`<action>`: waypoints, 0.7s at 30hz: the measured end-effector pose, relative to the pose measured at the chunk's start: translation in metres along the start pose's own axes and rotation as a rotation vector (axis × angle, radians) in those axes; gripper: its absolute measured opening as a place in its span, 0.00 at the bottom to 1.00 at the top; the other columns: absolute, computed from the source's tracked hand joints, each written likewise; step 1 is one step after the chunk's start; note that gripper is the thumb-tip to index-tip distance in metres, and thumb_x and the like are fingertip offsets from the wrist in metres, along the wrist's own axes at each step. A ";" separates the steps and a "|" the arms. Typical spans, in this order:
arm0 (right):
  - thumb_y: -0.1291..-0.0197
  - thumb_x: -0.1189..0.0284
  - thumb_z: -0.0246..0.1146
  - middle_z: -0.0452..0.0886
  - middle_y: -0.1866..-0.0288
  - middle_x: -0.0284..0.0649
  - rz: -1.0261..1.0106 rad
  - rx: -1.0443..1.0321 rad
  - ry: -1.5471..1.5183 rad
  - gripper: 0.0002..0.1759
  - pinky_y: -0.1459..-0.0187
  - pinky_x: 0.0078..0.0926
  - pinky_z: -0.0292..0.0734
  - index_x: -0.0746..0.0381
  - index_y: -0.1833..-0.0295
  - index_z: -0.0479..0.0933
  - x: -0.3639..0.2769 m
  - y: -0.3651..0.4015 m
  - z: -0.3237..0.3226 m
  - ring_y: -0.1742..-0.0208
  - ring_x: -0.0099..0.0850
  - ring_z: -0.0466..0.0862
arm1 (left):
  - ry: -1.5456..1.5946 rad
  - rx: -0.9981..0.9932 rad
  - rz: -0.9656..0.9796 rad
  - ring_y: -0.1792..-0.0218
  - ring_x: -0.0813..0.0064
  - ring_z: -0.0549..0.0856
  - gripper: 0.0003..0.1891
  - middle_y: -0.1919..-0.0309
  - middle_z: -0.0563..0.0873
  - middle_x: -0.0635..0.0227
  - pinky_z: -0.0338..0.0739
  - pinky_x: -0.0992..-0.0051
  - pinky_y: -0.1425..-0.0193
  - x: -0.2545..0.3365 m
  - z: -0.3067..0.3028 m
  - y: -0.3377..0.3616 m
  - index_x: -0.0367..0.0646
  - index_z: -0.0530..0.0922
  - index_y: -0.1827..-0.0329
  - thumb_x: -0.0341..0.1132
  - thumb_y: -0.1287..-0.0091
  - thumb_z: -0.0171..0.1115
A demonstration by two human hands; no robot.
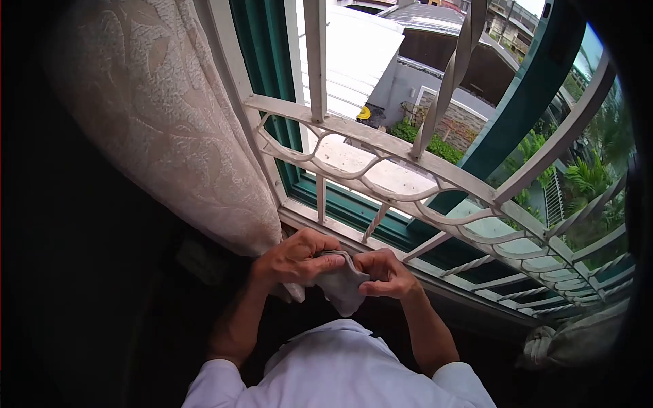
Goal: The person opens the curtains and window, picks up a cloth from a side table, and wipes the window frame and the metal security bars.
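Note:
A small grey cloth [343, 292] hangs between my two hands, just in front of my chest and near the window sill. My left hand [299, 257] pinches its upper left part, with the thumb lying across the fabric. On the other side, my right hand [386, 273] grips the cloth's right edge between thumb and curled fingers. Its lower end droops loosely toward my white shirt. The patterned cream curtain [170, 129] gathers to a bunch right beside my left hand. Parts of the fingers are hidden behind the cloth.
White metal window bars [360, 141] with curved scrollwork stand directly ahead. Behind them are a green window frame [326, 197] and an open green-framed pane [503, 136]. A knotted curtain [544, 347] hangs at lower right. Roofs and plants lie outside.

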State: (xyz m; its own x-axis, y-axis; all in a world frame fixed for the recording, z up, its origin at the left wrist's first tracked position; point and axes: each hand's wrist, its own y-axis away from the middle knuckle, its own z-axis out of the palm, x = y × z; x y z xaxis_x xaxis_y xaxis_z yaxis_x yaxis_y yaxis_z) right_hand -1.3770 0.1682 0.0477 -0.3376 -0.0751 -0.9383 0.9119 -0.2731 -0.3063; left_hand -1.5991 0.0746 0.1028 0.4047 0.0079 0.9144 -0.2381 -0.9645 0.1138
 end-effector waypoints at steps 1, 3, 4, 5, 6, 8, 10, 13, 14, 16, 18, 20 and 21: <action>0.33 0.68 0.73 0.86 0.61 0.33 0.210 0.060 -0.270 0.12 0.56 0.20 0.76 0.68 0.57 0.83 -0.003 0.005 0.003 0.61 0.17 0.79 | 0.004 0.039 0.042 0.68 0.82 0.78 0.11 0.73 0.82 0.67 0.74 0.74 0.63 0.001 0.005 -0.006 0.34 0.83 0.60 0.35 0.27 0.67; 0.33 0.68 0.73 0.87 0.59 0.34 0.324 0.021 -0.206 0.15 0.54 0.20 0.77 0.70 0.52 0.83 0.003 0.021 -0.019 0.59 0.19 0.82 | 0.037 0.123 0.089 0.70 0.78 0.76 0.12 0.77 0.78 0.63 0.72 0.69 0.63 0.006 0.014 -0.013 0.34 0.82 0.62 0.37 0.27 0.66; 0.34 0.69 0.73 0.88 0.57 0.36 0.433 -0.007 -0.142 0.18 0.52 0.21 0.79 0.72 0.47 0.83 0.005 0.031 -0.027 0.57 0.21 0.84 | 0.051 0.122 0.079 0.70 0.78 0.76 0.12 0.77 0.78 0.63 0.72 0.69 0.63 0.004 0.018 -0.015 0.34 0.82 0.62 0.37 0.27 0.66; 0.33 0.67 0.73 0.88 0.57 0.35 0.370 0.038 -0.249 0.20 0.54 0.19 0.78 0.74 0.46 0.83 0.003 0.039 -0.030 0.58 0.19 0.84 | 0.019 0.146 0.060 0.70 0.77 0.76 0.12 0.76 0.78 0.62 0.72 0.69 0.62 0.001 0.022 -0.016 0.34 0.82 0.62 0.36 0.27 0.67; 0.33 0.66 0.73 0.88 0.57 0.35 0.369 0.044 -0.317 0.22 0.55 0.19 0.78 0.75 0.44 0.83 0.006 0.048 -0.036 0.59 0.18 0.83 | -0.016 0.176 0.046 0.70 0.75 0.76 0.12 0.76 0.79 0.62 0.72 0.69 0.61 -0.002 0.026 -0.018 0.34 0.82 0.62 0.36 0.28 0.67; 0.30 0.62 0.71 0.88 0.57 0.33 0.352 -0.023 -0.395 0.22 0.54 0.20 0.79 0.70 0.43 0.84 0.008 0.062 -0.044 0.57 0.19 0.83 | 0.014 0.211 0.019 0.66 0.81 0.79 0.10 0.72 0.83 0.69 0.75 0.74 0.58 -0.007 0.045 -0.022 0.34 0.84 0.57 0.35 0.28 0.69; 0.30 0.61 0.70 0.88 0.52 0.36 0.309 0.032 -0.448 0.24 0.50 0.24 0.80 0.70 0.40 0.82 0.011 0.074 -0.040 0.52 0.22 0.84 | -0.637 0.934 0.306 0.62 0.78 0.82 0.13 0.65 0.86 0.67 0.77 0.74 0.55 -0.003 0.072 -0.026 0.35 0.83 0.50 0.36 0.28 0.69; 0.30 0.57 0.69 0.85 0.42 0.40 0.173 0.173 -0.524 0.30 0.41 0.31 0.79 0.69 0.33 0.77 0.004 0.086 -0.035 0.43 0.27 0.84 | -0.015 0.841 0.067 0.55 0.79 0.83 0.17 0.55 0.86 0.65 0.78 0.75 0.49 -0.015 0.108 0.012 0.35 0.81 0.46 0.39 0.27 0.70; 0.30 0.55 0.69 0.83 0.36 0.42 0.111 0.251 -0.568 0.34 0.37 0.35 0.78 0.69 0.30 0.74 0.001 0.093 -0.032 0.38 0.29 0.83 | 0.291 0.756 -0.068 0.51 0.79 0.83 0.19 0.49 0.86 0.64 0.78 0.75 0.46 -0.019 0.118 0.019 0.35 0.80 0.43 0.40 0.26 0.70; 0.30 0.53 0.69 0.79 0.32 0.41 0.107 0.276 -0.564 0.39 0.34 0.35 0.75 0.68 0.26 0.69 0.008 0.107 -0.032 0.33 0.29 0.79 | 0.398 0.733 0.024 0.57 0.81 0.83 0.15 0.56 0.87 0.66 0.78 0.77 0.51 -0.018 0.144 0.007 0.35 0.82 0.47 0.38 0.27 0.70; 0.30 0.53 0.69 0.80 0.33 0.40 0.115 0.203 -0.504 0.38 0.34 0.34 0.74 0.68 0.26 0.70 0.016 0.113 -0.029 0.34 0.29 0.79 | 0.509 0.736 0.112 0.63 0.83 0.83 0.12 0.62 0.89 0.68 0.79 0.78 0.57 -0.024 0.156 -0.004 0.35 0.84 0.50 0.36 0.27 0.70; 0.30 0.54 0.69 0.80 0.33 0.40 0.100 0.209 -0.411 0.37 0.34 0.33 0.74 0.66 0.26 0.70 0.006 0.111 -0.024 0.34 0.28 0.79 | 0.543 0.483 0.117 0.64 0.84 0.83 0.09 0.63 0.88 0.71 0.79 0.79 0.57 -0.038 0.156 -0.016 0.35 0.84 0.51 0.32 0.27 0.69; 0.30 0.55 0.70 0.80 0.33 0.41 0.195 0.268 -0.194 0.37 0.35 0.32 0.75 0.67 0.26 0.71 0.003 0.116 -0.025 0.36 0.27 0.80 | 0.522 0.414 0.069 0.62 0.84 0.82 0.10 0.63 0.88 0.72 0.79 0.79 0.56 -0.043 0.151 -0.015 0.36 0.84 0.49 0.31 0.28 0.70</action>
State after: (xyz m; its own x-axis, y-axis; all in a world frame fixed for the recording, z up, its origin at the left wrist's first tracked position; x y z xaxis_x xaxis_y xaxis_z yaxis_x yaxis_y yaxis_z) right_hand -1.2668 0.1606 0.0051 -0.2251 -0.3237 -0.9190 0.8786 -0.4751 -0.0479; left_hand -1.4795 0.0489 0.0032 -0.1043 -0.0313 0.9941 0.1522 -0.9882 -0.0152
